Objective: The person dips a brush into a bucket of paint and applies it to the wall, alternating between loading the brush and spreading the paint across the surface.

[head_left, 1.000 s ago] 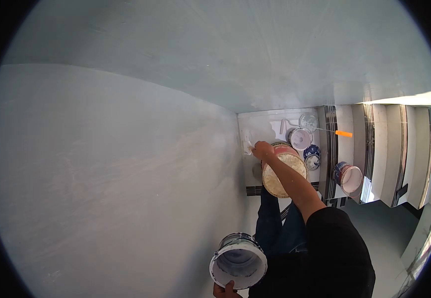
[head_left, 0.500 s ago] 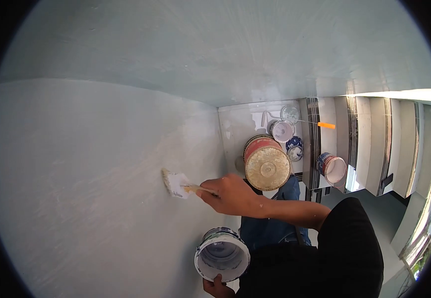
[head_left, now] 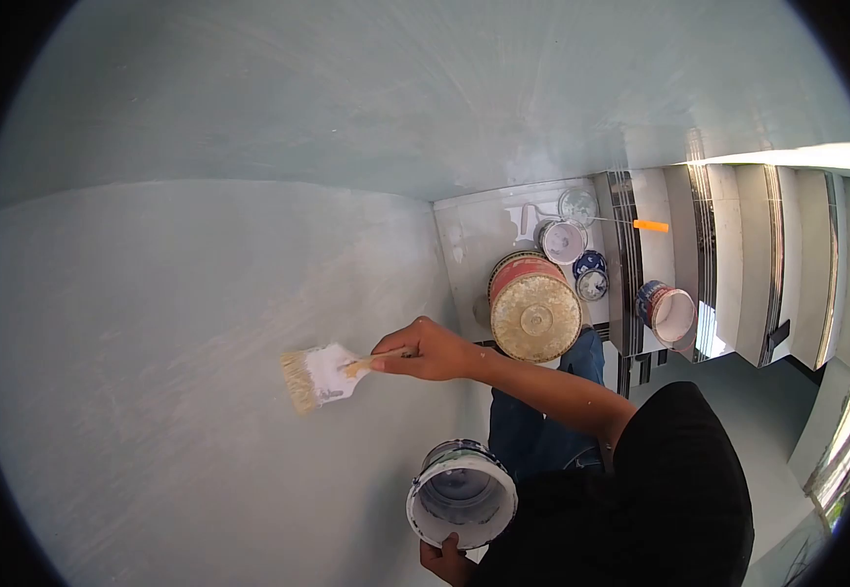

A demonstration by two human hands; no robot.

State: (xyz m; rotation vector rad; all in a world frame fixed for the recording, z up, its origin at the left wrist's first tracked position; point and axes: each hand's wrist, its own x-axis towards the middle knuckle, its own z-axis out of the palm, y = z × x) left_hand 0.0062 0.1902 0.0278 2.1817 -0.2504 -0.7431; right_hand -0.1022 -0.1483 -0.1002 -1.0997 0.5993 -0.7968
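My right hand (head_left: pixel 425 352) grips the wooden handle of a wide flat paintbrush (head_left: pixel 322 377). Its white-loaded bristles lie against the pale grey-green wall (head_left: pixel 180 323) on my left. My left hand (head_left: pixel 449 563) holds a small white paint bucket (head_left: pixel 462 494) from below, close to my body, with its opening facing the camera. I look down from a height along the wall. My jeans legs (head_left: pixel 542 440) and black sleeve (head_left: pixel 679 489) show below.
Far below on the tiled landing stands an overturned red bucket (head_left: pixel 534 311). Around it are a white pail (head_left: pixel 562 241), a blue-and-white can (head_left: pixel 591 279), another pail (head_left: pixel 667 313) and a roller with an orange handle (head_left: pixel 650 226). Stair steps (head_left: pixel 738 254) run along the right.
My right hand came up from low near the floor corner and brought the brush onto the wall at mid height, then swept it further left. The bucket stayed in my left hand.
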